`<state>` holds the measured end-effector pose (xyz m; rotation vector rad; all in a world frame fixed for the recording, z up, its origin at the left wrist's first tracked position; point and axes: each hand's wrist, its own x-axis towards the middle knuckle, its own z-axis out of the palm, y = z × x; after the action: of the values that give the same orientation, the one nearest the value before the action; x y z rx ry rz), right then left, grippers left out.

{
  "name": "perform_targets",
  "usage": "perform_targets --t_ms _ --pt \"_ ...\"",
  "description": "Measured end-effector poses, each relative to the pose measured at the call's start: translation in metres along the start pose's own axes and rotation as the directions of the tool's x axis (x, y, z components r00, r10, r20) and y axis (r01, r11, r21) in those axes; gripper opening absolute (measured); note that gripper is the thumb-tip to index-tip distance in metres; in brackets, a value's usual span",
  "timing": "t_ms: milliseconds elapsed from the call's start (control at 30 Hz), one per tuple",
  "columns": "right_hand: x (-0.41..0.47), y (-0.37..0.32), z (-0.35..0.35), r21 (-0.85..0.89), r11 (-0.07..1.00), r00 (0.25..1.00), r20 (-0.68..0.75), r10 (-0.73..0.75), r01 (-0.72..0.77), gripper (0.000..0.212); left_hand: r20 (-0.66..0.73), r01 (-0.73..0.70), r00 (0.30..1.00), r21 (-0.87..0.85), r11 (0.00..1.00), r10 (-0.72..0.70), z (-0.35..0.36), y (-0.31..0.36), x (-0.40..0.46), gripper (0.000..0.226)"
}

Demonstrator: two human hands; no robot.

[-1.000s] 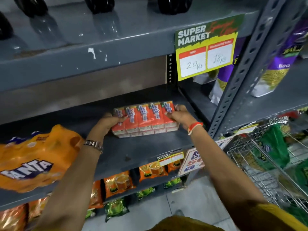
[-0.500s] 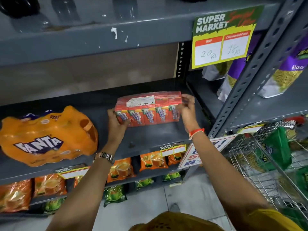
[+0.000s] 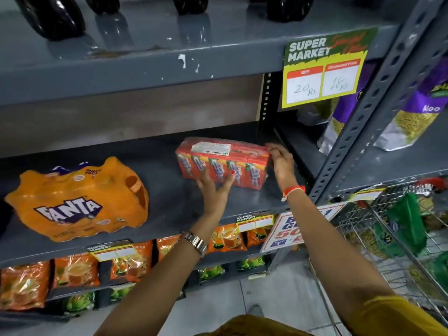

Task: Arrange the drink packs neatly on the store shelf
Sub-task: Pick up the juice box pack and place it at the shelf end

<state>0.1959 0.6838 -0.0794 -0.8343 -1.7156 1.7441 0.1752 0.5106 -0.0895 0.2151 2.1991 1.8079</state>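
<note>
On the grey shelf (image 3: 169,170) the juice pack (image 3: 224,162) stood upright. The left hand (image 3: 214,190) lay open against its front, and the right hand (image 3: 281,163) touched its right end, fingers loose. Left of the pack lay the Fanta pack (image 3: 77,200).

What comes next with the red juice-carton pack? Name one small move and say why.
Probably nudge the red juice-carton pack back with the left hand until it sits square: it stands upright on the grey shelf but angled to the edge. Both the left hand and the right hand lie open against it.
</note>
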Motion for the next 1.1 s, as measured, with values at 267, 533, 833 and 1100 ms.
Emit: perform_targets --t_ms 267,533,833,1100 --pt "-0.100 0.035 0.021 0.313 0.949 0.987 -0.141 0.080 -0.032 0.038 0.329 0.096 0.941 -0.032 0.995 -0.081 -0.038 0.024 0.050 0.040" --pt "-0.129 0.033 0.086 0.148 0.989 0.985 0.172 -0.017 -0.008 0.030 0.054 0.095 0.993 0.122 0.988 -0.102 -0.065 0.049 0.082 0.019" --pt "-0.018 -0.006 0.041 0.202 0.979 0.997 -0.074 -0.016 0.031 0.030 -0.430 -0.195 0.900 -0.250 0.948 0.072 -0.031 -0.027 -0.001 0.028" --pt "0.048 -0.018 0.049 -0.173 0.965 0.975 0.067 0.209 -0.195 0.051 -0.280 -0.214 0.951 -0.293 0.932 0.131 -0.017 -0.029 -0.006 0.071"
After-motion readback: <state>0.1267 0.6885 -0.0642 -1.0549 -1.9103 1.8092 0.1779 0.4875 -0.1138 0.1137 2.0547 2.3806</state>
